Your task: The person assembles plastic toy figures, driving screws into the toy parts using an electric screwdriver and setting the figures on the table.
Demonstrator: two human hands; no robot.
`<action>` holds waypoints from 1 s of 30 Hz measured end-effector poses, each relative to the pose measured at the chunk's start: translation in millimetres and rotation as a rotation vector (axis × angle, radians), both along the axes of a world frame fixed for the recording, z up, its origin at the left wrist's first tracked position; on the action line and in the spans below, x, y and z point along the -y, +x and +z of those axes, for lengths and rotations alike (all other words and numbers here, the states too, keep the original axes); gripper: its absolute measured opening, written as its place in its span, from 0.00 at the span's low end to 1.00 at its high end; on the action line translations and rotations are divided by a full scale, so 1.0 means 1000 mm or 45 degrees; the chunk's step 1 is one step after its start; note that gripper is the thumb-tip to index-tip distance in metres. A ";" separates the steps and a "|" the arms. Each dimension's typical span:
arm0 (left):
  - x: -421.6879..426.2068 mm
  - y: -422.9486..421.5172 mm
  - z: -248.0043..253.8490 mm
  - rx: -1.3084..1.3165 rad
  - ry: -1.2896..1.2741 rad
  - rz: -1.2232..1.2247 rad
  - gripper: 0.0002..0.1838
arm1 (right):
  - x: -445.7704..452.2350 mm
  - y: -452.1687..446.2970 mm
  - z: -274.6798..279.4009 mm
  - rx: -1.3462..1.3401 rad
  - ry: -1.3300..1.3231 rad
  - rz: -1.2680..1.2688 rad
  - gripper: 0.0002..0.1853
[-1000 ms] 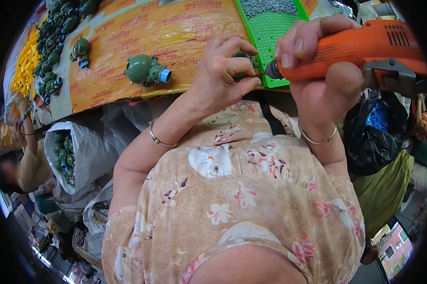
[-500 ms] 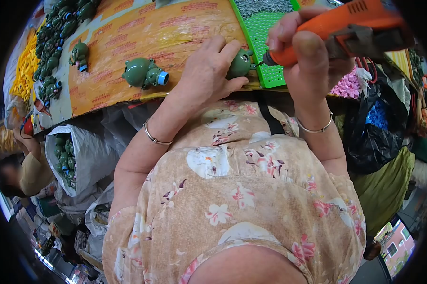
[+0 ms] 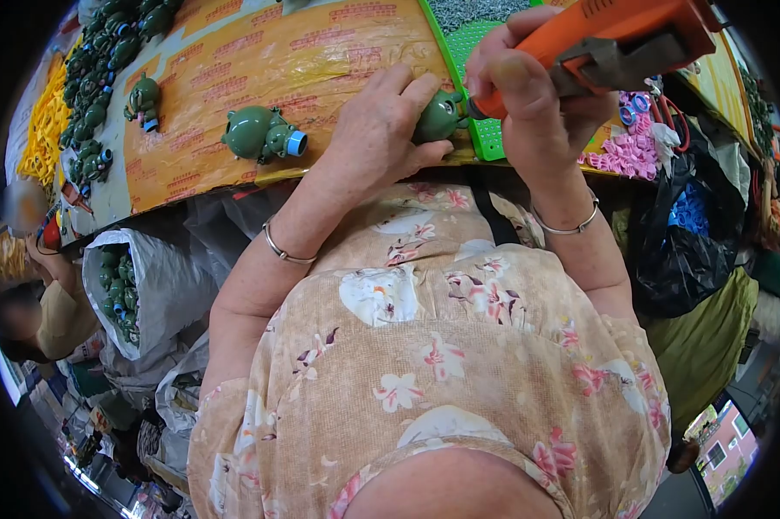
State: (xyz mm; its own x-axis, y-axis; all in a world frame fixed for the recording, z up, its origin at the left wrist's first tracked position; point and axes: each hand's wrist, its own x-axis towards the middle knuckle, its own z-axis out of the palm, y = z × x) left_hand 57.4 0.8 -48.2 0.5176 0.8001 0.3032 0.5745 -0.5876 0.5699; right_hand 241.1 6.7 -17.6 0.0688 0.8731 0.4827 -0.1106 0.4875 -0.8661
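Observation:
On the cardboard-covered table, my left hand (image 3: 386, 125) is closed around a green toy figure (image 3: 440, 117), pressing it near the table's front edge. Part of the toy is hidden under the fingers. My right hand (image 3: 537, 104) grips an orange electric screwdriver (image 3: 615, 43), whose dark tip meets the toy's right side. To the left lies another green toy figure with a blue ring (image 3: 265, 136), on its side and untouched. A green perforated tray (image 3: 489, 138) holding small grey screws (image 3: 476, 12) sits just behind the screwdriver's tip.
Many green toy parts (image 3: 87, 95) and yellow pieces (image 3: 44, 130) are heaped at the left. Pink parts (image 3: 628, 151) lie at the right beside a black bag (image 3: 684, 251). A white sack of green parts (image 3: 152, 285) stands below the table; another person's arm (image 3: 61, 285) is beyond it.
My right hand has moved left and slightly down with the screwdriver, bringing its tip against the toy. My left hand and the toy have hardly moved.

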 end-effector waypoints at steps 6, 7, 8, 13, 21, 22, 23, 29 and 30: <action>-0.001 -0.001 -0.004 0.025 -0.001 -0.013 0.33 | -0.008 0.002 -0.006 0.532 0.207 -0.032 0.24; -0.001 -0.001 -0.003 0.019 -0.005 -0.013 0.34 | -0.008 0.006 -0.004 0.500 0.236 0.009 0.25; 0.000 -0.002 0.000 0.002 -0.037 -0.011 0.34 | -0.008 0.010 -0.002 0.469 0.264 0.050 0.25; 0.003 -0.010 0.008 -0.027 -0.133 0.002 0.36 | 0.003 0.025 0.018 -0.191 0.148 0.199 0.30; 0.030 -0.042 0.042 0.226 -0.141 0.031 0.40 | 0.012 0.026 0.014 -0.231 0.014 0.099 0.30; 0.033 -0.053 0.050 0.237 -0.103 0.039 0.40 | 0.008 0.020 0.016 -0.320 0.113 0.106 0.26; 0.034 -0.067 0.053 0.170 -0.049 0.095 0.39 | 0.008 0.018 0.018 -0.303 0.099 0.118 0.28; 0.019 -0.155 0.024 0.053 -0.171 0.374 0.34 | 0.009 0.006 0.019 -0.278 0.071 0.150 0.27; 0.015 -0.160 0.020 0.125 -0.227 0.349 0.34 | 0.009 0.004 0.018 -0.254 0.079 0.143 0.26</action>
